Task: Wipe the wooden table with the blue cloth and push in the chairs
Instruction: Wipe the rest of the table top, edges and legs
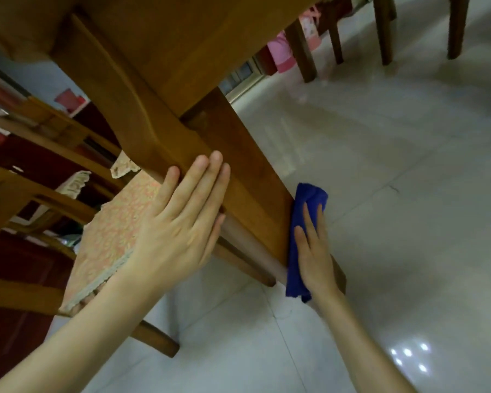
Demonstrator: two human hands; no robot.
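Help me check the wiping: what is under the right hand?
The blue cloth, pressed against the table leg by the right hand. The wood beneath it is hidden.

Folded blue cloth [306, 207] lay flat against the wooden worktop's leg [250, 188]; cushioned chair [111, 228] at nine o'clock.

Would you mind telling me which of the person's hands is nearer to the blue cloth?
Right. The right hand lies flat on the blue cloth, pressing it against the table leg; the left hand rests on wood at the leg's other side, apart from the cloth.
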